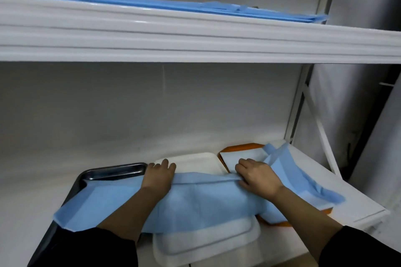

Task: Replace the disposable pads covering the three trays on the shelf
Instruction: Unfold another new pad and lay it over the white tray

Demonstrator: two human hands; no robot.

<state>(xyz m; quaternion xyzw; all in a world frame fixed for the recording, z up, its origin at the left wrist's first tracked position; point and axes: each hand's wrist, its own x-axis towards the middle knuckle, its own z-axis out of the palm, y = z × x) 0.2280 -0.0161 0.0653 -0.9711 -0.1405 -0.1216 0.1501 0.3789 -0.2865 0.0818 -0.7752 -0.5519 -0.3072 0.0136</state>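
A crumpled blue pad [195,204] lay across three trays. Left hand [159,174] pressed it with fingers relaxed; right hand [258,176] pinched its fold. No writing was legible.

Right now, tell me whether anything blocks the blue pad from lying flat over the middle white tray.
Nothing visible does. Both hands already hold the blue pad: the left hand presses its far edge onto the white tray, and the right hand grips the fold near the orange tray. The white tray's bare far part shows nothing on it.
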